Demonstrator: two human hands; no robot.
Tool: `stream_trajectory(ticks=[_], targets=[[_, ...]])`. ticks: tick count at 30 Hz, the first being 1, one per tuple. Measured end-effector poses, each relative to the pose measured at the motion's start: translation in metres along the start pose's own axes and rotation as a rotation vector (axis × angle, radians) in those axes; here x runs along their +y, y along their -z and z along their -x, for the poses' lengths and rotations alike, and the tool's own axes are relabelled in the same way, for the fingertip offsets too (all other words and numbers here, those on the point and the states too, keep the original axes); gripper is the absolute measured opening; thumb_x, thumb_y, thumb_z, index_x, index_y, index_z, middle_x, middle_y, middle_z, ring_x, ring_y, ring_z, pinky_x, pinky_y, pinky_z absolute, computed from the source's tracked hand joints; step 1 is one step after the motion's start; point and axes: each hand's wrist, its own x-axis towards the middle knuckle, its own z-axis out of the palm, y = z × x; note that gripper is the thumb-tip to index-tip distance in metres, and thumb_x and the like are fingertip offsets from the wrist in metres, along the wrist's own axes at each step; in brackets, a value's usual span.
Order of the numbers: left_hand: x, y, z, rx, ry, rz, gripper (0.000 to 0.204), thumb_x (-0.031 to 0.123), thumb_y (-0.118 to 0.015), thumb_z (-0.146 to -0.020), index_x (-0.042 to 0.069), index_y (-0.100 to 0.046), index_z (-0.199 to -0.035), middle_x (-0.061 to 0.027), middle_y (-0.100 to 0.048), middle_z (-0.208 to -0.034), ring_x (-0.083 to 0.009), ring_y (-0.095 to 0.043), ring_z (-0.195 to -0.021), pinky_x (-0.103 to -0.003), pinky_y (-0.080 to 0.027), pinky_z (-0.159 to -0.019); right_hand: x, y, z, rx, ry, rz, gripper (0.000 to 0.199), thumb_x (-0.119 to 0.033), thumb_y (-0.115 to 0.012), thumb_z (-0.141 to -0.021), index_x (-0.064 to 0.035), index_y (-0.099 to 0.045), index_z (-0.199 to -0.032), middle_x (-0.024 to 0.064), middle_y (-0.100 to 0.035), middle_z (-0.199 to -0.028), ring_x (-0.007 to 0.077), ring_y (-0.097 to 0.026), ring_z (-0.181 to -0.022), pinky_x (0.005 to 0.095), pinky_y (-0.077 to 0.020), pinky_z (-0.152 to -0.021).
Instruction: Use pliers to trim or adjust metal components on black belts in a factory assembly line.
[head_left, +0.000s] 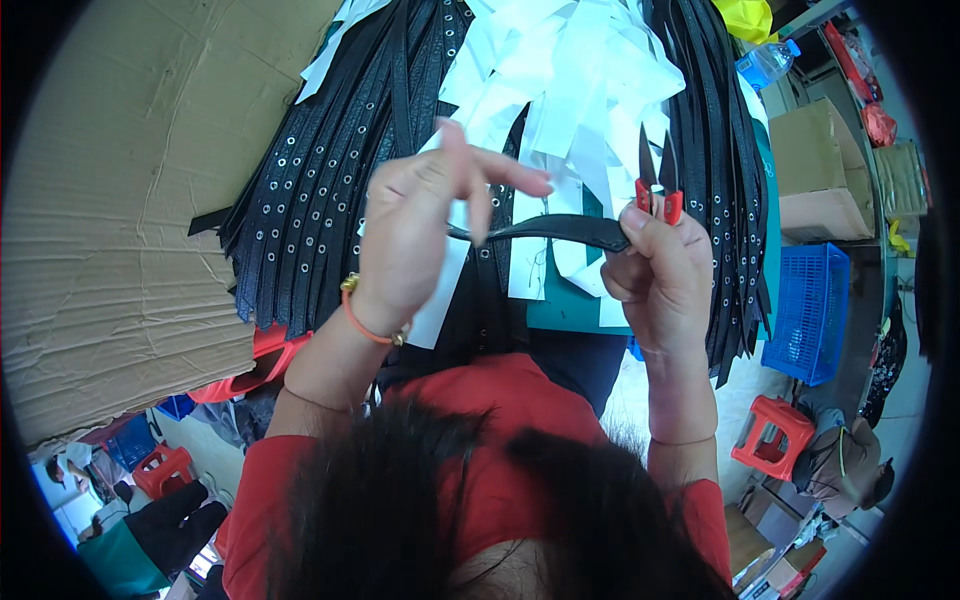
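Nearest me, dark hair point(480, 510) and red sleeves. My left hand point(420, 235) pinches one end of a black strap point(560, 230), forefinger outstretched; my right hand point(660, 275) grips the other end along with red-handled snips point(658, 190). Beyond both hands lie studded belts point(320, 200) and white paper strips point(580, 80). Cardboard point(130, 200) spreads left; a blue crate point(810, 310) and red stool point(768, 438) sit right.
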Motion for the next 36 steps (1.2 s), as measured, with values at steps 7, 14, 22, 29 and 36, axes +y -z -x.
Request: stream_trajectory(ticks=[7,14,22,29,36], targets=[[0.012,-0.037,-0.007,0.029,-0.156,-0.799,0.028,-0.001,-0.069,-0.069,-0.001,-0.061,-0.096,-0.0112,-0.066,-0.088,-0.0172,-0.063,-0.081,-0.025,-0.049,-0.073,-0.001,0.015,-0.012,-0.186,-0.074,-0.23,0.024,-0.018,-0.049,-0.088,-0.0076,-0.042,-0.067,-0.0058,-0.025,-0.047,0.0027,-0.019,-0.035,0.0207,-0.0146,-0.033],[0.004,-0.047,-0.003,0.174,0.107,-0.432,0.02,0.001,-0.066,-0.075,0.002,-0.062,-0.095,-0.0061,-0.065,-0.075,-0.0077,-0.062,-0.065,-0.017,-0.047,-0.057,0.004,0.015,-0.011,0.071,0.142,0.213,0.019,-0.02,-0.056,-0.086,-0.0043,-0.052,-0.076,-0.0058,-0.035,-0.048,0.0012,-0.025,-0.037,0.0187,-0.0171,-0.036],[-0.008,-0.043,-0.008,0.007,-0.269,-0.761,0.011,0.002,-0.066,-0.075,0.001,-0.063,-0.086,-0.0016,-0.062,-0.067,-0.0038,-0.057,-0.059,-0.017,-0.043,-0.052,0.005,0.02,-0.01,-0.049,-0.104,-0.014,0.014,-0.016,-0.055,-0.086,-0.0063,-0.05,-0.077,-0.0067,-0.032,-0.047,0.0015,-0.023,-0.036,0.0197,-0.0164,-0.036],[-0.001,-0.038,-0.013,0.052,0.135,-0.429,0.007,0.005,-0.058,-0.083,-0.001,-0.058,-0.086,0.0015,-0.055,-0.067,-0.0017,-0.048,-0.05,-0.014,-0.036,-0.044,0.006,0.021,0.006,0.051,0.375,0.349,0.018,-0.016,-0.061,-0.081,-0.0022,-0.05,-0.083,-0.0041,-0.047,-0.058,-0.001,-0.036,-0.049,0.0159,-0.0232,-0.043],[0.005,-0.039,-0.017,0.087,0.275,-0.166,0.01,0.008,-0.054,-0.087,-0.001,-0.053,-0.09,-0.0001,-0.055,-0.068,-0.0012,-0.047,-0.048,-0.012,-0.034,-0.041,0.001,0.033,0.023,0.08,0.757,1.153,0.023,-0.014,-0.069,-0.076,-0.0024,-0.049,-0.078,-0.0025,-0.046,-0.06,0.0005,-0.035,-0.05,0.0151,-0.0236,-0.046]])
